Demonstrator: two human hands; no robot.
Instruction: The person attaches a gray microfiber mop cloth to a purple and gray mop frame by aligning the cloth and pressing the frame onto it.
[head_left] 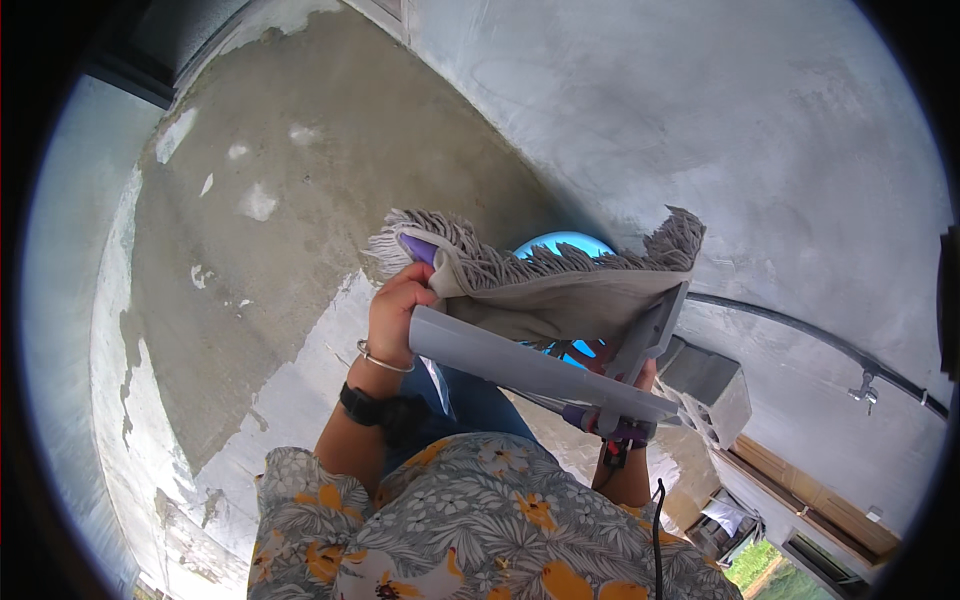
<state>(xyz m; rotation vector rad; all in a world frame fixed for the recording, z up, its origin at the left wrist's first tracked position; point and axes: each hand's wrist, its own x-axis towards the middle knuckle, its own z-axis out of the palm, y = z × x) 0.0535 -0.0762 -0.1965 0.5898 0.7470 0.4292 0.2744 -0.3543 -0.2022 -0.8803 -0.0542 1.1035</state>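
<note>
Flowered shirt [480,530] lies nearest; beyond, the left hand [400,305] pinches one end of the mop pad [565,302], seemingly not yet fitted to the grey frame [530,367]; the end by the right hand [647,376], grip unclear, looks attached.

I could pass over floor [290,270], left of left hand [400,308]. Mop pad [565,308], grey bar [530,364] block me toward right hand [646,376]; blue basin [565,241] beyond. Wall [720,150], dark pipe [790,319], grey block [705,375] crowd right side.

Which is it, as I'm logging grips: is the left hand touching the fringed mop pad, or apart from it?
Touching. The head view shows the left hand gripping the fringed mop pad at its left end, with no gap between.
</note>
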